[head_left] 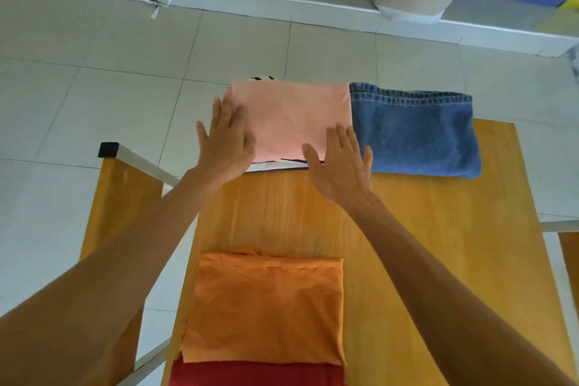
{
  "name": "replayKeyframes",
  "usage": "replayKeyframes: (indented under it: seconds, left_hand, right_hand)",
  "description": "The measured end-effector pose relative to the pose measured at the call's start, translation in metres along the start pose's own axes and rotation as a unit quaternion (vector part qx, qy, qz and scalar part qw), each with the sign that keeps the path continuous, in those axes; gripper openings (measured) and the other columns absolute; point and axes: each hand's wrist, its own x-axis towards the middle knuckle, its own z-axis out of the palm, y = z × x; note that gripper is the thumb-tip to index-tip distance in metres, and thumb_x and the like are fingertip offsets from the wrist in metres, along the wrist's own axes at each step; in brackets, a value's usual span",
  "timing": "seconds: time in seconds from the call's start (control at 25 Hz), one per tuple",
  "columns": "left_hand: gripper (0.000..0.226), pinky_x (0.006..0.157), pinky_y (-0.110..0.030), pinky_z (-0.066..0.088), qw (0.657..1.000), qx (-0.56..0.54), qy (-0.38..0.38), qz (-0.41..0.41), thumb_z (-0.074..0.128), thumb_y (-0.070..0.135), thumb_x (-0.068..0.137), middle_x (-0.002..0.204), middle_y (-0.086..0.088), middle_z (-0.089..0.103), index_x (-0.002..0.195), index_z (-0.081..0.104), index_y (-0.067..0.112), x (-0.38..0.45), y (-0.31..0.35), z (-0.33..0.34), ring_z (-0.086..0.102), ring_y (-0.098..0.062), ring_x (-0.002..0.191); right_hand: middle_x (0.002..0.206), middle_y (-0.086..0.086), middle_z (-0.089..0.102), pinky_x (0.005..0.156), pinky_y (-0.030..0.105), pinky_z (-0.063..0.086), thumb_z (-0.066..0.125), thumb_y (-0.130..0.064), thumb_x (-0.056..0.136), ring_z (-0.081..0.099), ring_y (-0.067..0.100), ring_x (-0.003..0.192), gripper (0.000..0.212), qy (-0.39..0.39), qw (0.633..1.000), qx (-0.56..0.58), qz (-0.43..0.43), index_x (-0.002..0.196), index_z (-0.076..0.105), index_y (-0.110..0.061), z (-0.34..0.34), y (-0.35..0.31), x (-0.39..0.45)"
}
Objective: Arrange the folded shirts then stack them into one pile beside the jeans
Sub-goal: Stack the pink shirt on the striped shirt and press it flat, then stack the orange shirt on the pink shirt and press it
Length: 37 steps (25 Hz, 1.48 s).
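Both hands are out over the far pile. The left hand lies flat with fingers spread on the near-left corner of the pink shirt, and the right hand is just as flat and open at the near-right corner; whether its palm actually presses the cloth or hovers just above is hard to tell. Neither hand clamps anything.

The pink shirt tops a pile at the far end of the tabletop, its right edge touching the folded jeans. So the pile is already beside the jeans. Closer in, well apart from it, the orange shirt sits on a red shirt.

Handling, by my read: these are light, soft knits that will sag and unfold if pinched at one corner. The safer hold is both hands slid under opposite side edges, lifting the fold flat. The wood looks smooth, so a shirt should also slide easily. The orange one has a rumpled far edge that may want squaring first.

What's hidden: under the pink shirt only slivers show, a white edge along the near side and a dark-and-white scrap at the far corner, so how many garments lie there can't be counted. The red shirt is cut off by the bottom of the view.
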Motion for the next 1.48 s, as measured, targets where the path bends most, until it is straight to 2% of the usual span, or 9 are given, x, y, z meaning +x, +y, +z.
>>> replayKeyframes:
  seconds: [0.2, 0.36, 0.56, 0.8, 0.92, 1.08, 1.2, 1.32, 1.48]
  left_hand:
    - [0.053, 0.121, -0.048, 0.018, 0.976, -0.189, 0.004, -0.106, 0.044, 0.027, 0.102, 0.163, -0.005, 0.021, 0.152, 0.032, 0.017, -0.124, -0.017, 0.014, 0.012, -0.022, 0.152]
    - [0.038, 0.103, -0.036, 0.041, 0.962, -0.224, 0.036, -0.153, 0.052, 0.022, 0.097, 0.137, -0.008, 0.057, 0.134, 0.053, 0.011, -0.204, -0.016, 0.028, 0.052, -0.028, 0.127]
    - [0.05, 0.087, -0.036, 0.045, 0.929, -0.242, 0.002, -0.282, 0.053, 0.04, 0.095, 0.128, -0.015, 0.059, 0.133, 0.05, 0.008, -0.262, -0.018, 0.045, 0.059, -0.031, 0.114]
    - [0.081, 0.097, -0.045, 0.047, 0.873, -0.306, -0.084, -0.37, 0.054, 0.067, 0.084, 0.134, -0.014, 0.057, 0.136, 0.048, 0.006, -0.269, -0.009, 0.037, 0.055, -0.034, 0.121]
    - [0.085, 0.097, -0.043, 0.046, 0.837, -0.392, -0.108, -0.367, 0.057, 0.07, 0.079, 0.135, -0.009, 0.057, 0.139, 0.048, 0.011, -0.259, -0.006, 0.031, 0.055, -0.031, 0.121]
    - [0.076, 0.089, -0.037, 0.046, 0.83, -0.444, -0.084, -0.328, 0.059, 0.066, 0.081, 0.127, -0.005, 0.061, 0.136, 0.051, 0.013, -0.239, 0.001, 0.015, 0.059, -0.026, 0.108]
    - [0.065, 0.088, -0.04, 0.051, 0.837, -0.461, -0.065, -0.288, 0.054, 0.069, 0.081, 0.11, 0.002, 0.065, 0.124, 0.055, 0.02, -0.204, 0.012, -0.013, 0.063, -0.021, 0.098]
    - [0.047, 0.069, -0.031, 0.05, 0.849, -0.474, -0.025, -0.232, 0.047, 0.067, 0.086, 0.092, 0.012, 0.062, 0.109, 0.053, 0.026, -0.152, 0.028, -0.051, 0.061, -0.01, 0.084]
    - [0.054, 0.082, -0.039, 0.051, 0.87, -0.464, 0.024, -0.165, 0.041, 0.073, 0.086, 0.102, 0.005, 0.065, 0.107, 0.056, 0.025, -0.066, 0.036, -0.092, 0.064, -0.019, 0.093]
  right_hand:
    - [0.165, 0.004, 0.022, 0.12, 0.051, 0.019, 0.039, -0.047, 0.102, 0.015, 0.021, 0.153, 0.06, -0.063, 0.988, 0.125, 0.065, 0.153, 0.032, -0.017, 0.014, 0.0, -0.09]
    - [0.164, 0.007, 0.024, 0.119, 0.05, 0.024, 0.045, -0.045, 0.1, 0.019, 0.024, 0.151, 0.06, -0.107, 0.98, 0.141, 0.091, 0.152, 0.035, -0.017, 0.026, 0.012, -0.144]
    - [0.146, 0.005, 0.045, 0.098, 0.046, 0.043, 0.054, -0.051, 0.092, 0.046, 0.029, 0.131, 0.066, -0.098, 0.97, 0.145, 0.168, 0.146, 0.035, -0.018, 0.031, 0.038, -0.209]
    - [0.106, 0.004, 0.066, 0.082, 0.042, 0.056, 0.061, -0.062, 0.085, 0.064, 0.026, 0.098, 0.058, -0.162, 0.912, 0.266, 0.267, 0.114, 0.058, -0.013, 0.045, 0.039, -0.229]
    - [0.093, 0.002, 0.07, 0.079, 0.043, 0.056, 0.059, -0.057, 0.089, 0.067, 0.021, 0.088, 0.045, -0.175, 0.907, 0.308, 0.226, 0.098, 0.068, -0.013, 0.04, 0.039, -0.223]
    - [0.105, -0.008, 0.067, 0.077, 0.03, 0.052, 0.053, -0.048, 0.098, 0.063, 0.008, 0.094, 0.025, -0.145, 0.87, 0.429, 0.196, 0.106, 0.061, -0.027, 0.016, 0.042, -0.204]
    - [0.102, -0.013, 0.067, 0.072, 0.022, 0.048, 0.054, -0.043, 0.099, 0.063, 0.005, 0.095, 0.017, -0.105, 0.848, 0.49, 0.173, 0.104, 0.061, -0.029, -0.012, 0.04, -0.167]
    - [0.096, -0.016, 0.065, 0.067, 0.02, 0.045, 0.054, -0.036, 0.101, 0.061, 0.004, 0.088, 0.011, -0.051, 0.86, 0.489, 0.133, 0.105, 0.061, -0.027, -0.046, 0.028, -0.108]
    - [0.099, -0.016, 0.064, 0.073, 0.022, 0.046, 0.054, -0.038, 0.1, 0.06, 0.001, 0.089, 0.018, -0.005, 0.873, 0.478, 0.091, 0.113, 0.061, -0.027, -0.087, 0.013, -0.016]
